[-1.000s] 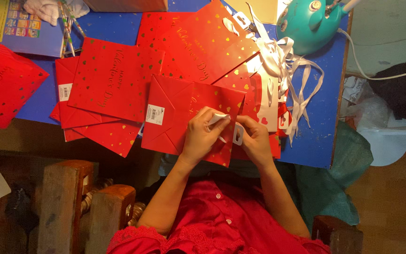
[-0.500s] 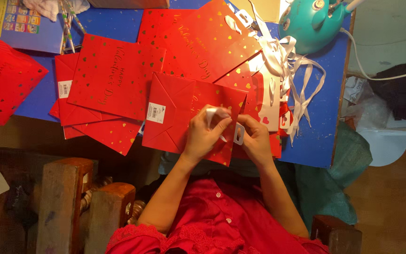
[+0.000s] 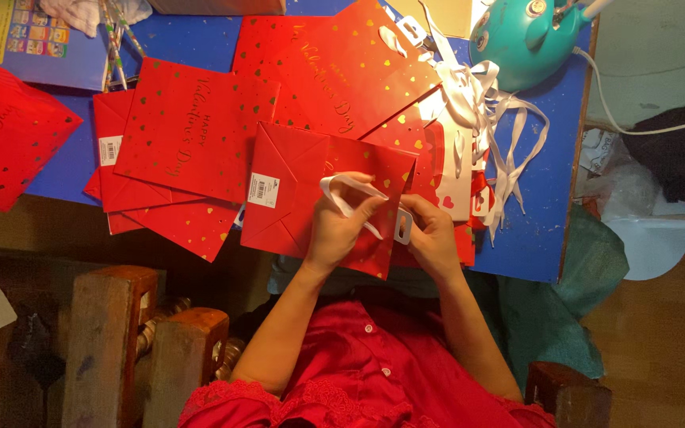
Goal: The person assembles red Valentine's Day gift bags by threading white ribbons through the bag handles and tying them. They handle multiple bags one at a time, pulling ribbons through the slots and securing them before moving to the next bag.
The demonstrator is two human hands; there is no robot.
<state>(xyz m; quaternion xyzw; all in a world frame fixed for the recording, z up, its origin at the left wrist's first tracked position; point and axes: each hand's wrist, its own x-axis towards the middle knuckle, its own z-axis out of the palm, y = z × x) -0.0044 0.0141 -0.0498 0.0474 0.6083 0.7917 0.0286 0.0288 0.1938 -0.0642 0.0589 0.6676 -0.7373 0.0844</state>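
A flat red paper gift bag (image 3: pixel 295 186) with gold hearts and a white barcode sticker lies on the blue table (image 3: pixel 545 206) right in front of me. My left hand (image 3: pixel 336 231) rests on the bag and pinches a white ribbon (image 3: pixel 348 189) that loops above its fingers. Beside it, my right hand (image 3: pixel 431 238) grips a small white tag-like ribbon end (image 3: pixel 403 227) at the bag's right edge. The two hands are close together, almost touching.
More red gift bags (image 3: pixel 192 131) are stacked to the left and behind, with another pile (image 3: pixel 5 143) at the far left. Loose white ribbons (image 3: pixel 501 135) trail beside a teal device (image 3: pixel 529 36) at the back right. Wooden chair posts (image 3: pixel 109 341) stand at the lower left.
The ribbon in my left hand now stands up in a larger loop above the fingers. Both hands stay over the same bag.
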